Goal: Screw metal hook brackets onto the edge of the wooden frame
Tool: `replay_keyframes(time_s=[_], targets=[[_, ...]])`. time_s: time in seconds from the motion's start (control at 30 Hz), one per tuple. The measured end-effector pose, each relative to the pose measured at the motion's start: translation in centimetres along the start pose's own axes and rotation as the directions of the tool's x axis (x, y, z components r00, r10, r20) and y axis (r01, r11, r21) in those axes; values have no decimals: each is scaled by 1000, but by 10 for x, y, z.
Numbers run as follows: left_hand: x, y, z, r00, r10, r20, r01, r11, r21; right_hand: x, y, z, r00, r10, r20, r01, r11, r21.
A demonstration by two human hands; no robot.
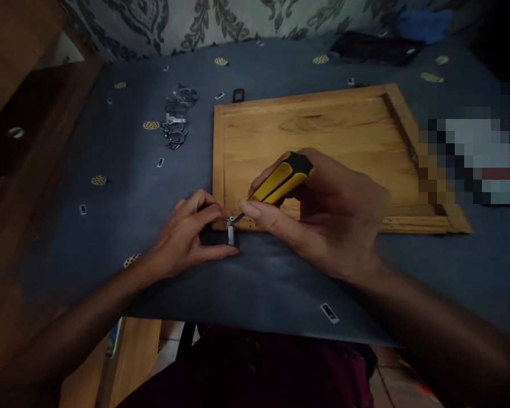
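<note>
My right hand (340, 215) grips a screwdriver (283, 177) with a yellow and black handle, its thumb and fingers closed near the front of the handle. The thin shaft slants down left to a small metal bracket (232, 231) at the near left corner of a wooden frame (306, 116) with a wood panel. My left hand (191, 232) is closed around that bracket, index finger at its upper end and thumb at its lower end. A dark piece lies beneath the bracket. Whether the screwdriver's tip sits in a screw is too small to tell.
Several metal brackets (176, 119) lie heaped on the blue patterned cloth (123, 147). A dark tab (238, 95) sticks out at the frame's far edge. A black pouch (374, 48) and a blue cloth (425, 25) lie at the back right. Wooden furniture (21, 113) borders the left side.
</note>
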State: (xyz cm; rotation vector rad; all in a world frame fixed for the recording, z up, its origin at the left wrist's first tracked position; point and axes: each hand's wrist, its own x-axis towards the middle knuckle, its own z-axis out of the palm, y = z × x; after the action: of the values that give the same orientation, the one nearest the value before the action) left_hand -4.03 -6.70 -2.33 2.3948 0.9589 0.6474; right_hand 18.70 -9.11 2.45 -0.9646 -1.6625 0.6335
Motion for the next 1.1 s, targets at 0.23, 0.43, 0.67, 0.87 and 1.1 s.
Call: replay_keyframes(time_s=[0.23, 0.43, 0.67, 0.87, 1.1], targets=[[0, 0, 0, 1000, -22, 14, 21, 1000, 4, -1, 0, -5, 999, 14, 47, -12, 999, -33], [1, -1, 0, 999, -37, 23, 37, 999, 10, 3, -2, -13, 989, 21, 149, -5, 994, -107], [1, 0, 1, 999, -40, 16, 40, 999, 10, 7, 0, -11, 983, -110, 146, 128, 984, -121], [1, 1, 0, 998, -54, 23, 52, 997, 50, 9, 0, 0, 988, -126, 84, 139, 974, -177], [1, -1, 0, 998, -54, 23, 53, 998, 40, 10, 1, -2, 987, 20, 161, -39, 992, 117]])
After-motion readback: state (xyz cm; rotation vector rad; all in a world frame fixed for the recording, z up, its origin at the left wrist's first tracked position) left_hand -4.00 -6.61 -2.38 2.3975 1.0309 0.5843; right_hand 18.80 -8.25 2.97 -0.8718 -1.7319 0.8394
